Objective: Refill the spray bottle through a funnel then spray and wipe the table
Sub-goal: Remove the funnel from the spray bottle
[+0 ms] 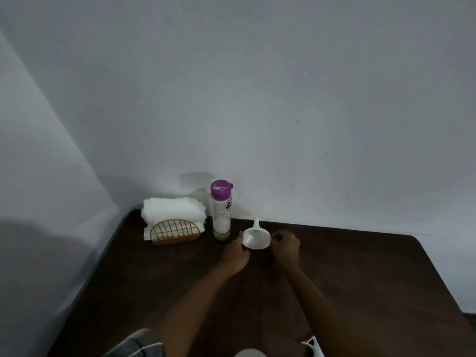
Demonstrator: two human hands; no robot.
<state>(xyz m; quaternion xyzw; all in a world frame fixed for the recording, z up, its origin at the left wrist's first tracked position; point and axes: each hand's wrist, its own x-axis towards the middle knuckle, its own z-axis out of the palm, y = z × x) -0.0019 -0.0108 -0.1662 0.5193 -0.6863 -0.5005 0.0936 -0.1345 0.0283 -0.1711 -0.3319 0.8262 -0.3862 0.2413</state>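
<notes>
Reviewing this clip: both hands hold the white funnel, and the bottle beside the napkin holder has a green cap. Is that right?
Not quite. The head view shows the cap is purple, not green. The rest stands: the left hand and right hand hold the white funnel, and the bottle stands beside the napkin holder.

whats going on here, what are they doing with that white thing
A person holds a white funnel by its rim, left hand on one side and right hand on the other, spout pointing up, over the dark table. A purple-capped bottle stands closed beside it, next to a wire holder of white tissues. No pouring is under way.
</notes>
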